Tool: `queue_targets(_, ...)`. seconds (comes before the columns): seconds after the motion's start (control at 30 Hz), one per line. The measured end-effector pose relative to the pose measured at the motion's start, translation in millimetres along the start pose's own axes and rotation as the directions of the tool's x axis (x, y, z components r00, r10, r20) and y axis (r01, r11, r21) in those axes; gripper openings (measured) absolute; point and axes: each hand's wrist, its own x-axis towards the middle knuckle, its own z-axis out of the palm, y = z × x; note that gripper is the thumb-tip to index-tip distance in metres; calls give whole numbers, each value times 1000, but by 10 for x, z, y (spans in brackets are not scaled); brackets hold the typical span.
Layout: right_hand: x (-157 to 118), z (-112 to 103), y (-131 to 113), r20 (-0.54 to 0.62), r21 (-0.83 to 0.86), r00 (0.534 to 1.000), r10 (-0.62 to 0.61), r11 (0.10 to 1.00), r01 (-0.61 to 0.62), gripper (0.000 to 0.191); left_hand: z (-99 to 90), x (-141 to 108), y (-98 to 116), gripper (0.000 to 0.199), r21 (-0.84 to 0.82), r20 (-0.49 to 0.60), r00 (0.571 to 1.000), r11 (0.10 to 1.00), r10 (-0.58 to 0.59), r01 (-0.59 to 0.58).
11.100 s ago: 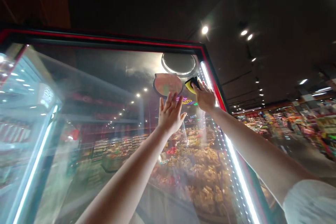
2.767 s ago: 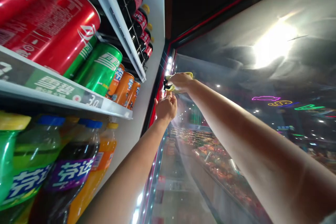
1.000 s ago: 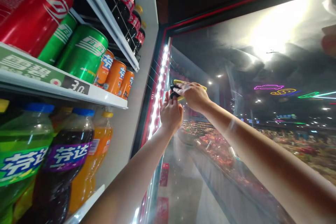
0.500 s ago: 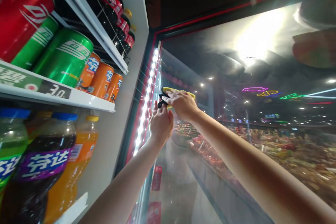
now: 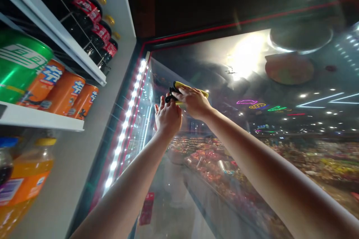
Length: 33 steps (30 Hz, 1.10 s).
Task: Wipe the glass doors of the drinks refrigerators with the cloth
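A folded yellow cloth with dark edges [image 5: 204,92] lies against the glass door [image 5: 179,179] under my right hand [image 5: 193,102]. That hand is pressed over the cloth, fingers stretched toward its dark left side. Just below and to the left is my left hand [image 5: 168,117], raised with its fingers apart. Its fingertips are close to the black edge of the cloth; whether they touch it is hard to tell. Both arms reach up from the bottom of the view. A bright LED strip [image 5: 127,119] runs along the door's frame left of my hands.
At left, a white shelf [image 5: 56,119] carries a green can [image 5: 21,67] and orange cans [image 5: 63,91]. Dark cola bottles [image 5: 94,30] stand behind a wire rail above; an orange drink bottle [image 5: 28,183] is below. Through the glass are a produce display [image 5: 210,160] and ceiling lights.
The view has swung to the right, so the shelves slide left and partly out of sight. The cloth and both hands have moved up along the glass, toward the right of the LED strip.
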Motion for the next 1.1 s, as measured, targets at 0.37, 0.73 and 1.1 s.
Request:
queue_targets(0.37,-481,-463,838,-76,-82,975,210,973,-216,59,82,158,995,53,-85,-2,983,980,182,-181)
queue_targets(0.73,-1378,-462,520,-61,-185,995,84,978,-94,57,163,-670,1027,57,-166,61,970,961,235,-223)
queue_targets(1.1,-1388,-586,808,-105,-211,948,300,925,-316,65,261,-296,1475,73,-288,38,959,922,280,-258)
